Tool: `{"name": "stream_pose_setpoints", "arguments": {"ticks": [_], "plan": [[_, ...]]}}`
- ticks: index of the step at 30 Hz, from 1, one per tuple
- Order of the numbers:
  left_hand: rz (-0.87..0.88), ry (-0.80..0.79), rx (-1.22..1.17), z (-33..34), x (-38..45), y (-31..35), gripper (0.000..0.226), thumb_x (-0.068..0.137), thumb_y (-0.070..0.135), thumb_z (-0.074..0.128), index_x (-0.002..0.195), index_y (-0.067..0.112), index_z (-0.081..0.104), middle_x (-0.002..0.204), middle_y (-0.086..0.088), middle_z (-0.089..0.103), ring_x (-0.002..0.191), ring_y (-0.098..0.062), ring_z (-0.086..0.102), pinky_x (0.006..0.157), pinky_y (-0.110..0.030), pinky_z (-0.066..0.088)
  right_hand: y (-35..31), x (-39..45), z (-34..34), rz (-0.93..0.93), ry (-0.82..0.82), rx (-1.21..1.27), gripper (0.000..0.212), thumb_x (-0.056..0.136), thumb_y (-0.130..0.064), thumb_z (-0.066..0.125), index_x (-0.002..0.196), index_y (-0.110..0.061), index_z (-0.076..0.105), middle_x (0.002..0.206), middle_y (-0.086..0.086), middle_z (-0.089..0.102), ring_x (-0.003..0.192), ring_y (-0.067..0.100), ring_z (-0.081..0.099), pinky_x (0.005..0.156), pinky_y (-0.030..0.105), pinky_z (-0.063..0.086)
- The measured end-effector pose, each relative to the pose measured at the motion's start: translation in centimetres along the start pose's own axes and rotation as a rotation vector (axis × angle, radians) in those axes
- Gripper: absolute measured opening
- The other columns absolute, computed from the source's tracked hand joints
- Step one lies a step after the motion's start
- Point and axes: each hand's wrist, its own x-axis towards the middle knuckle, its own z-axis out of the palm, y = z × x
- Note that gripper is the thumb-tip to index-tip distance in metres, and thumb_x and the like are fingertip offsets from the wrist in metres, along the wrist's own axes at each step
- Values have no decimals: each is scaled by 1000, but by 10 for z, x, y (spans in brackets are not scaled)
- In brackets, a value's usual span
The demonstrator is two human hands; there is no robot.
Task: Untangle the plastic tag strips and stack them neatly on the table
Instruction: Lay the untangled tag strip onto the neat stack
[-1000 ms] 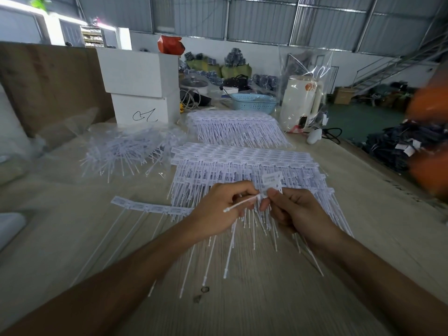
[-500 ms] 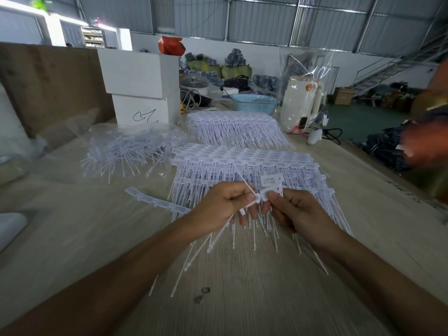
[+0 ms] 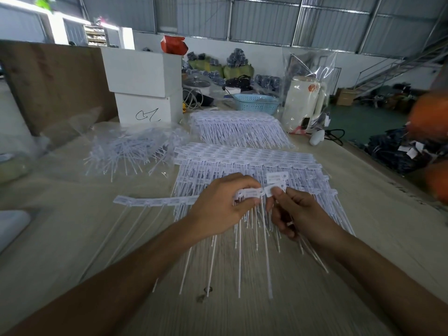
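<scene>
Left hand [image 3: 221, 209] pinches the header band of the tag strip [image 3: 155, 202]; right hand [image 3: 294, 214] pinches the end tags, fingers curled. A second ago I saw them working one loose tail — now the band lies flat between both hands, tails hanging toward me. I read the strip as freed, ready to lay on the near stack [image 3: 244, 161] just behind. Tangled pile [image 3: 131, 151] in its clear bag waits left; far stack [image 3: 237, 128] beyond.
</scene>
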Motion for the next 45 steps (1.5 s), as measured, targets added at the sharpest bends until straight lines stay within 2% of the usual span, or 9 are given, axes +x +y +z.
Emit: {"name": "stream_pose_setpoints", "arguments": {"ticks": [5,14,18,21,25,32,36,40,45], "plan": [[28,25,23,-2,1,2,27,89,27,72,114,16,72,106,3,70,98,-15,66,84,-41,53,0,3,-3,-23,15,-94,46,102,-48,46,86,-10,65,45,10,37,38,18,29,40,21,27],[-6,46,22,-2,3,4,24,89,26,74,111,16,73,104,5,71,97,-13,66,83,-41,53,2,4,-2,-17,129,-180,61,96,-59,47,50,-18,52,44,2,40,38,11,34,42,16,31],[-34,91,55,-2,2,5,22,89,27,75,109,18,73,102,8,71,95,-9,65,82,-39,52,-4,2,-5,79,-14,-190,74,98,-62,42,50,-6,51,43,9,37,37,17,33,43,19,30],[-13,113,89,-3,1,5,22,89,27,75,109,17,73,102,7,71,95,-12,65,81,-39,52,-5,-1,-5,124,-106,-106,67,101,-57,41,53,-12,54,46,9,35,39,17,28,44,23,25],[17,154,183,-5,1,10,24,89,28,74,110,16,75,103,6,72,96,-15,65,79,-37,53,-7,0,-5,127,-103,-111,63,99,-56,42,56,-11,52,50,9,35,42,17,27,46,25,22],[-199,120,-87,-3,5,13,15,86,25,77,101,21,80,97,12,76,90,5,66,81,-5,44,-11,-2,-15,145,-213,-99,59,100,-52,47,56,-13,49,57,14,33,47,17,21,44,23,22],[-266,106,-119,-1,5,12,17,82,22,81,100,21,80,92,13,75,82,8,66,73,-5,46,-7,-5,-14,152,-321,-80,59,101,-53,50,56,-14,48,50,7,32,46,16,22,47,27,20],[-296,237,-66,-23,10,0,23,79,16,83,102,17,78,94,7,74,82,2,66,73,-6,45,-7,-13,-14,153,-508,-120,56,103,-49,48,60,-13,53,50,3,31,45,16,24,47,26,22],[-203,140,-42,-20,5,7,25,84,19,80,109,17,77,98,3,72,90,-4,65,85,-22,49,-9,-4,-7,154,-207,-7,42,95,-46,54,76,-11,66,55,0,29,46,11,25,44,22,24]]}}
